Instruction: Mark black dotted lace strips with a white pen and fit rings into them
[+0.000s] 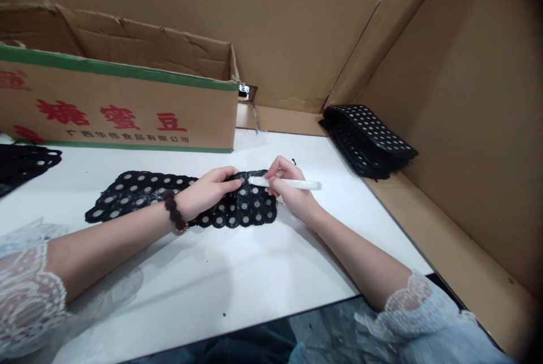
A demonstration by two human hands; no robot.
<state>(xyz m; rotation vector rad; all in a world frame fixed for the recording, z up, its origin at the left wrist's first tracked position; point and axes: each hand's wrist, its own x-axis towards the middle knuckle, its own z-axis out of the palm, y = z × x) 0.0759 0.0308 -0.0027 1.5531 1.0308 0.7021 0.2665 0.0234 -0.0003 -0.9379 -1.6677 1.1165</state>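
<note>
A black sheet with rows of pale round dots (250, 205) lies flat on the white table (271, 273). My left hand (210, 188) rests on the sheet's middle, thumb and fingers reaching toward its right part; whether it pinches the material is hidden. Wrapped round a white pen-like tool (303, 184), the fingers of my right hand (288, 183) are closed above the sheet's right end. The tool's tip touches or hovers just over the sheet near my left thumb.
An open cardboard box (148, 109) with green edges and red lettering stands at the back left. Folded black dotted sheets (369, 137) lie at the back right, and more black material (25, 163) at the far left. Cardboard walls (458, 126) enclose the table's back and right.
</note>
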